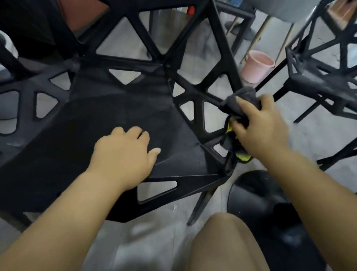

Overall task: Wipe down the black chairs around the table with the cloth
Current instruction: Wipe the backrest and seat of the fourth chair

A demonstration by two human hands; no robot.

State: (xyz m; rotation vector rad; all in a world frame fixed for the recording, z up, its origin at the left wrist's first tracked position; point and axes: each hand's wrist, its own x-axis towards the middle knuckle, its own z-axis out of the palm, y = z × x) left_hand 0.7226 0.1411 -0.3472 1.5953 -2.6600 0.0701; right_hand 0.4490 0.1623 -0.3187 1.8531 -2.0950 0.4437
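Head view, looking down. A black chair [114, 111] with a solid seat and an open lattice of triangular struts fills the frame from 8 o'clock round to 1 o'clock. The left hand [124, 155], near centre, rests knuckles-up on the front part of the seat, its fingers loosely bent and thumb out, holding nothing. The right hand [258, 126], at 3 o'clock, grips a bunched dark grey cloth [242, 99] with a yellow edge, fingers curled round it. The cloth is pressed against the lattice strut along the seat's right side, and a loose end hangs by the front right corner. A second black chair [325, 69] of the same pattern stands at 2 o'clock, blurred. A pink bucket [256, 66] sits on the grey floor [333, 140] between the two chairs, at about 1 o'clock. The person's bare knee [221, 248] shows at 6 o'clock.
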